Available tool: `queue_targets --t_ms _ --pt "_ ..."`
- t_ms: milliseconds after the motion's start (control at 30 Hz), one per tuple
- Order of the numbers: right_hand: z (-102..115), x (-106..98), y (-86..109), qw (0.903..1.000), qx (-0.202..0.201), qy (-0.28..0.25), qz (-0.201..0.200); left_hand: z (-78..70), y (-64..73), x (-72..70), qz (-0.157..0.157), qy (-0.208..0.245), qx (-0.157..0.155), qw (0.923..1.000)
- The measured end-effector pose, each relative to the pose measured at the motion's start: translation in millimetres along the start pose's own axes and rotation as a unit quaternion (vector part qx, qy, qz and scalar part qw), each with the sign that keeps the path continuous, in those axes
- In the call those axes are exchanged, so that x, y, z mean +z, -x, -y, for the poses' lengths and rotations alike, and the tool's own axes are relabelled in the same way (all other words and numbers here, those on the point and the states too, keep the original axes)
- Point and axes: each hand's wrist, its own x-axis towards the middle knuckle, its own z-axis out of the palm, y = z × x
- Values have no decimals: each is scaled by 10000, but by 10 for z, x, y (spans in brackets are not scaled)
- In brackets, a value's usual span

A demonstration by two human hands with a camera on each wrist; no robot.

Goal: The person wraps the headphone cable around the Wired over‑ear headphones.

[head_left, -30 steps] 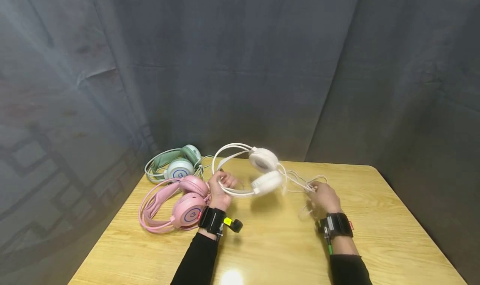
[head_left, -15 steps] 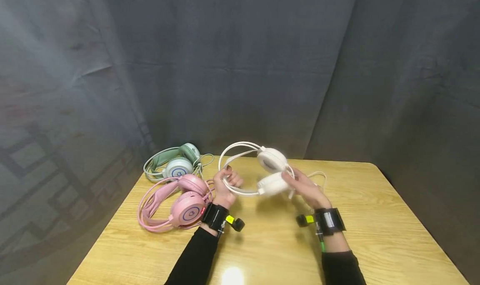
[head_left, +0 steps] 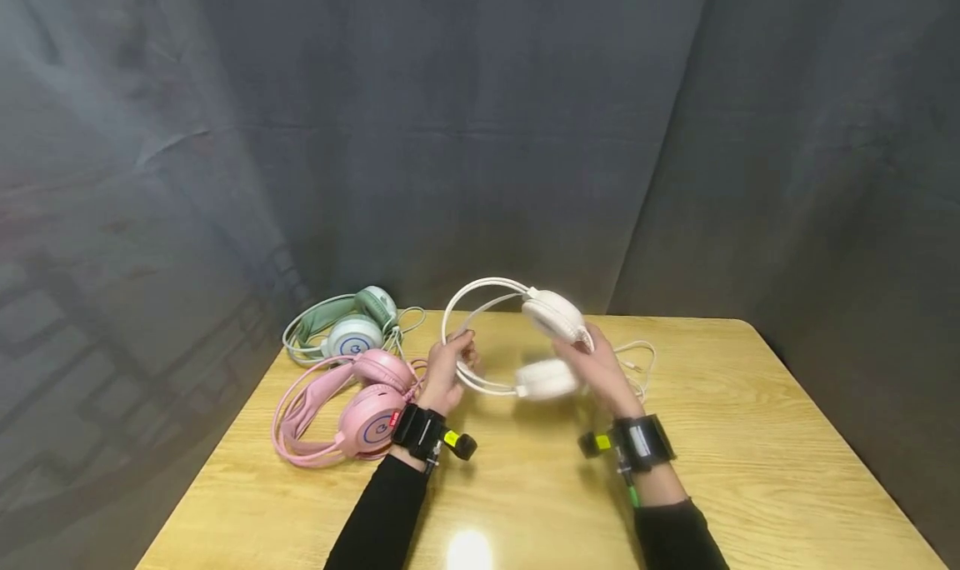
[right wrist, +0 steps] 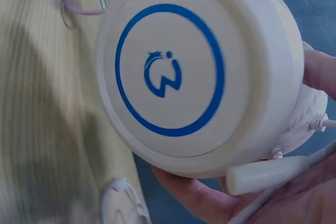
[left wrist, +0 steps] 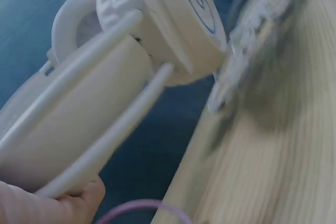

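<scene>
A pair of white headphones [head_left: 553, 313] is held above the table between both hands. My left hand [head_left: 444, 377] grips the headband at its left end; in the left wrist view, fingers [left wrist: 86, 195] curl under the twin white bars. At the ear cups, my right hand [head_left: 606, 377] holds the headphones from the right. The right wrist view shows an ear cup [right wrist: 168, 72] with a blue ring and logo, with fingers [right wrist: 197, 195] beneath it. A short white stick [right wrist: 268, 174], perhaps a microphone boom, lies by the palm. The white cable [head_left: 641, 362] trails onto the table behind the right hand.
Pink headphones [head_left: 372, 420] lie on the wooden table [head_left: 750, 437] just left of the left hand. Behind them lie green-and-white headphones [head_left: 352, 337] with a bundled cable. Grey cloth [head_left: 480, 137] hangs along the back and sides.
My right hand has left the cable and moved left and up onto the ear cups. The white headphones have shifted slightly right and turned, with the left hand still gripping the headband.
</scene>
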Motion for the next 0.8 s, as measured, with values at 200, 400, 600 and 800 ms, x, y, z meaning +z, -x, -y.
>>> queue_targets --t_ms 200,400,600,800 --pt "-72 -18 1 9974 -427 577 -49 108 79 49 -214 310 -181 9991" --pt "-32 7 15 9974 -502 498 -155 97 136 121 -229 503 -156 9983" --pt "-8 21 -1 9969 -666 345 -231 -49 123 107 184 616 -385 9972" --pt "-55 -12 9 9966 -763 283 -131 -157 104 8 558 77 -459 9974"
